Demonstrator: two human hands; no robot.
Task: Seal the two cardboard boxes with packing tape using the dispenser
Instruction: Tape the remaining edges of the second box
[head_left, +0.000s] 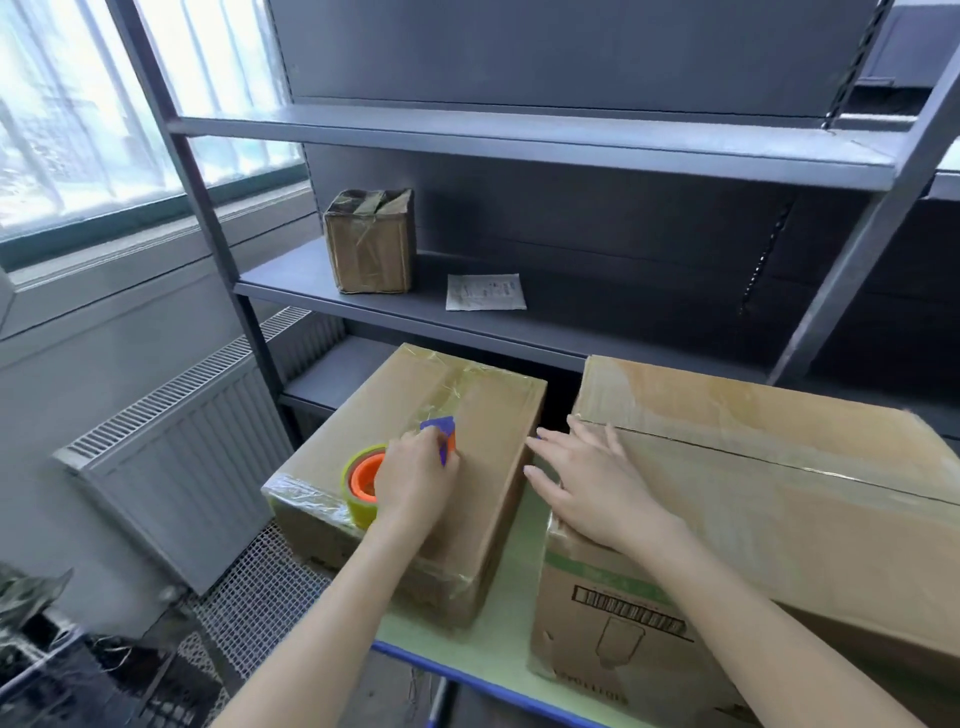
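Two cardboard boxes stand side by side on the pale green bench (498, 639), a narrow gap between them: the smaller box (493, 415) to the left and the larger box (779, 493) to the right. The tape dispenser (366, 475) sits on top of the smaller box, near its front left part. Its orange hub carries a yellow-green roll, and its purple head points along the box's centre line. A strip of clear tape runs from the far edge of that box down the middle toward the purple head, and more wrinkled tape covers the front left corner.

The left hand (415, 483) grips the dispenser from above, with its fingers (434, 441) curled round the body between the roll and the head. The right hand (587, 483) lies palm down on the near left corner of the larger box. Its fingers are straight and spread, holding nothing, and the tips reach past the box's left edge over the gap. A dark seam line crosses the top of the larger box, and glossy tape shows along its far edge. Its near side carries a green band and a printed barcode.

Behind the boxes rises a grey metal shelf unit (571, 322). On one shelf stands a little taped carton (370, 244), with a white paper slip (485, 292) lying just beside it. A radiator (192, 467) hangs on the wall to the left under a window (78, 104), and white mesh (260, 597) covers the floor below.
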